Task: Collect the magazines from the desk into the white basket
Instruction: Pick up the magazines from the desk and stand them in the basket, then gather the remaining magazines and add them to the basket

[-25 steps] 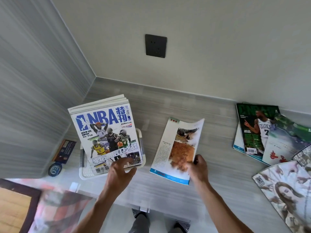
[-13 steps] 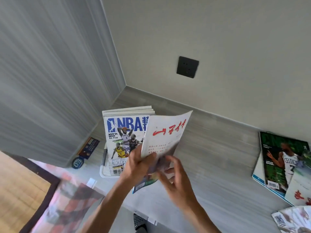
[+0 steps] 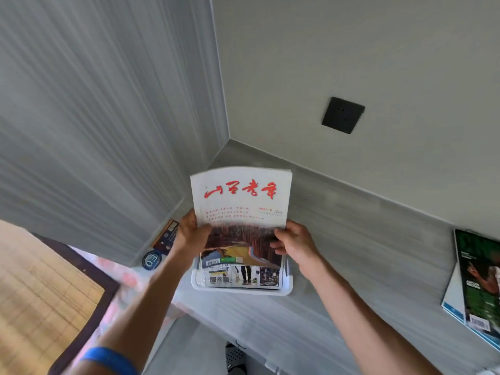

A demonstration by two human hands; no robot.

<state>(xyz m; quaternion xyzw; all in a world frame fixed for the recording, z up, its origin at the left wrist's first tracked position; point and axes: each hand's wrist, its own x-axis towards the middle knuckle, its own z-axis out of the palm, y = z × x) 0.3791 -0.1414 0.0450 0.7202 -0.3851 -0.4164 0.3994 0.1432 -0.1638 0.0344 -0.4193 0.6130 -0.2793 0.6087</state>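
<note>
At frame centre the left hand (image 3: pixel 190 235) and right hand (image 3: pixel 293 243) each close a grip on a side edge of the white magazine (image 3: pixel 240 201), holding it upright over the white basket (image 3: pixel 286 289) on the bench (image 3: pixel 365 239), likely to slot it among those inside.

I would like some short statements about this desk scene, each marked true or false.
1. Both hands hold the white magazine with red characters. True: left hand, right hand.
2. The white basket is empty. False: a magazine already stands in it.
3. A dark green magazine lies at the desk's right. True.
4. The wall socket is white. False: it is black.
</note>
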